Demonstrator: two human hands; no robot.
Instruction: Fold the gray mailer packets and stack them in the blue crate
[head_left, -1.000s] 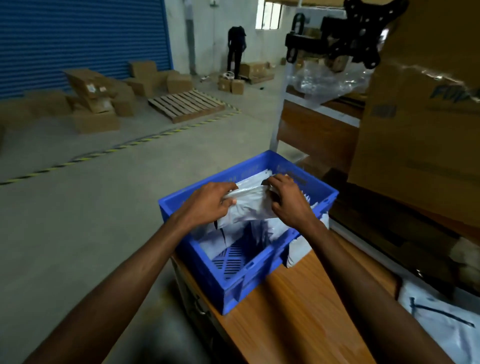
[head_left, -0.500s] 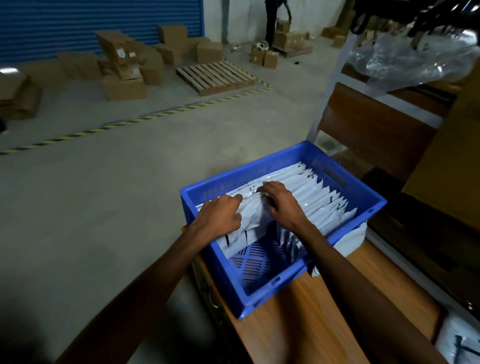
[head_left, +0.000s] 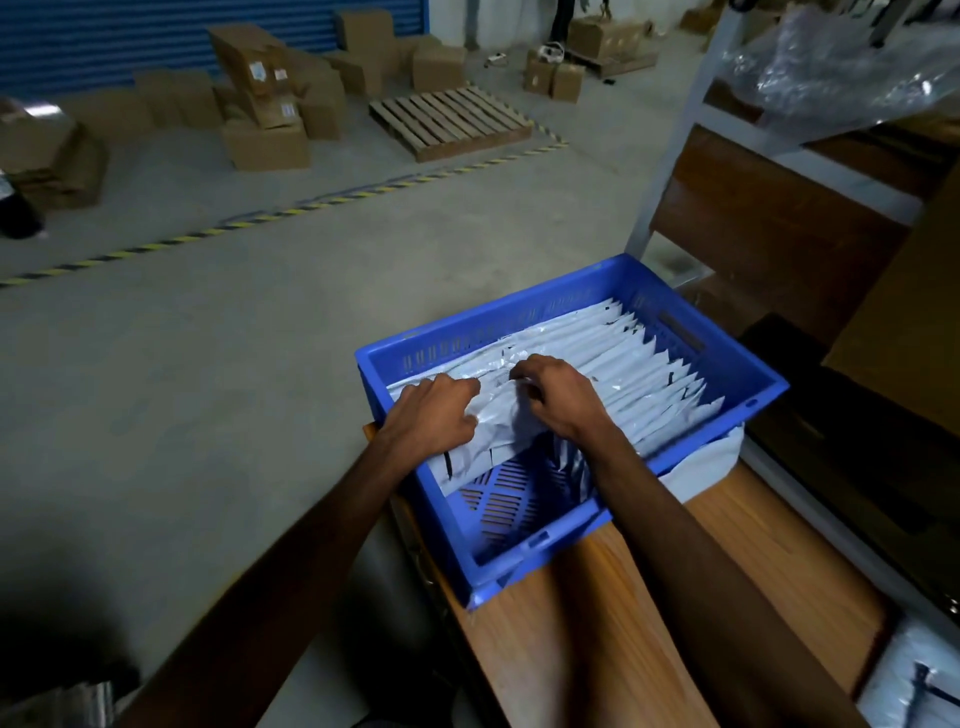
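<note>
The blue crate (head_left: 524, 553) stands on the left end of a wooden table. A row of folded gray mailer packets (head_left: 639, 369) stands on edge in its far half. My left hand (head_left: 434, 415) and my right hand (head_left: 558, 395) both lie on the nearest folded packet (head_left: 501, 423), fingers curled over its top edge, pressing it against the row. The near part of the crate floor shows bare slats. A gray mailer edge sticks out from under the crate's right side.
The wooden table (head_left: 613, 639) runs toward me. More gray mailers (head_left: 914, 686) lie at its near right corner. A shelf rack (head_left: 779, 208) with plastic wrap stands right of the crate. Cardboard boxes (head_left: 265, 114) and a pallet (head_left: 452, 122) sit on the concrete floor beyond.
Both hands brought the folded packet down from above the crate into it and set it against the row. The camera tilted downward.
</note>
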